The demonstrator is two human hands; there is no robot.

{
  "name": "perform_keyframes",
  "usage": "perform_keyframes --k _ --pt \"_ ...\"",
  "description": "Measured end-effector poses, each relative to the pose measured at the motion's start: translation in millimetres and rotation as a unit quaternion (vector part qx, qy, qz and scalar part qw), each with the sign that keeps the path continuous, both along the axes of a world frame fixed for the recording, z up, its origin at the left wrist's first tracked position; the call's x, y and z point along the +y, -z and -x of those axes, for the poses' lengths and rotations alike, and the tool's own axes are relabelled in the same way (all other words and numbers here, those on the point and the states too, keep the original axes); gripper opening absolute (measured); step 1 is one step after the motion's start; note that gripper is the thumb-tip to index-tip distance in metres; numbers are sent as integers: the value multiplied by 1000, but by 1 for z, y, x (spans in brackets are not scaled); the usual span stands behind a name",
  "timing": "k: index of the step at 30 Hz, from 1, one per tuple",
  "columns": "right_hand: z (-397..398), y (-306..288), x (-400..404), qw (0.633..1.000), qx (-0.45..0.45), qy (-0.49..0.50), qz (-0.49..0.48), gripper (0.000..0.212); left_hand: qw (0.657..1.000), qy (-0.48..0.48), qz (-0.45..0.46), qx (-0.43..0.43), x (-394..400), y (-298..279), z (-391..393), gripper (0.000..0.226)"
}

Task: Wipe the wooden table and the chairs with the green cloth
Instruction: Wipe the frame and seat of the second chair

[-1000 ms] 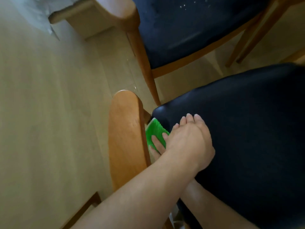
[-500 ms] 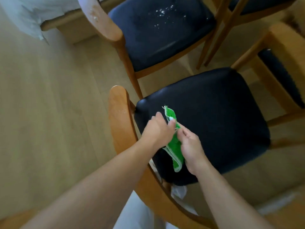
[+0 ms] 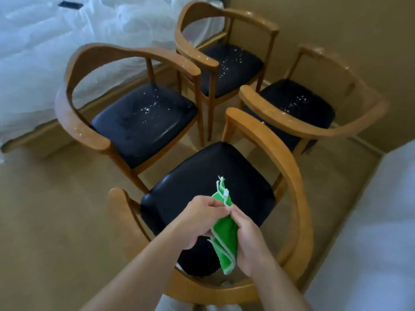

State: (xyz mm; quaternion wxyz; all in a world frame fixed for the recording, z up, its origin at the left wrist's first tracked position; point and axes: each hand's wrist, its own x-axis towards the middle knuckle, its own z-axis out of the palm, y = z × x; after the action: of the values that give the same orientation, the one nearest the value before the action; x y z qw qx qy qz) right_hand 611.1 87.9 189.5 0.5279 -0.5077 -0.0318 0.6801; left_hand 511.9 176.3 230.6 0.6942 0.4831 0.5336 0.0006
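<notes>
Both hands meet above the nearest chair's black seat. The left hand and right hand are each clamped on the green cloth, which hangs folded between them, its frayed corner sticking up at 12 o'clock from the knuckles and its lower fold drooping toward 6 o'clock. Half a second ago the view sat closer and only parts of the chairs showed; now it has lifted, and the grip on the cloth is unchanged. Four wooden armchairs stand clustered: the nearest chair under the hands, one at 10 o'clock, one at 12 o'clock, one at 2 o'clock. The three far seats carry white specks. One cloth, two hands.
</notes>
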Motion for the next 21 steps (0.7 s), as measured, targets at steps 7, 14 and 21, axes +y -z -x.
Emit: perform_keyframes --k 7,14,21 --pt "-17 -48 6 997 -66 43 -5 41 999 3 3 -34 -1 -35 -35 20" --pt "-31 -62 15 995 -53 75 35 46 998 46 -29 -3 19 -43 -56 13" --pt "-61 -53 15 983 -49 163 66 38 997 41 9 -70 31 -31 -77 10"
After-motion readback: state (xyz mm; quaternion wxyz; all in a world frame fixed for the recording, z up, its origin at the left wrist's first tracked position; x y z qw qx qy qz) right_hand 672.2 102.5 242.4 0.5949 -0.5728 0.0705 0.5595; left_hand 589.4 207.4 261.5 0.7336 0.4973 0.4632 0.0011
